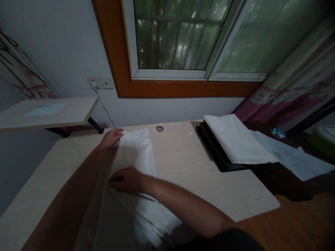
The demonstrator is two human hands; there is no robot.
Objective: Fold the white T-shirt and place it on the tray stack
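Observation:
A white cloth (138, 150), which may be a garment, lies lengthwise over the pale desk (178, 157) and runs down toward my body. Its far end is a little wrinkled, and the near part is loose and in shadow. At the far left corner, my left hand (112, 137) has its fingers closed on the cloth's edge. Closer to me, my right hand (128, 179) crosses over the cloth and pinches its left edge between thumb and fingers. The right forearm covers part of the cloth.
On the desk's right side lies a folded white cloth (235, 139) over folded black cloth (214, 150). Papers (295, 153) lie beyond them. A raised shelf (47, 108) stands at the back left. A cable (104, 108) hangs from the wall socket behind the desk.

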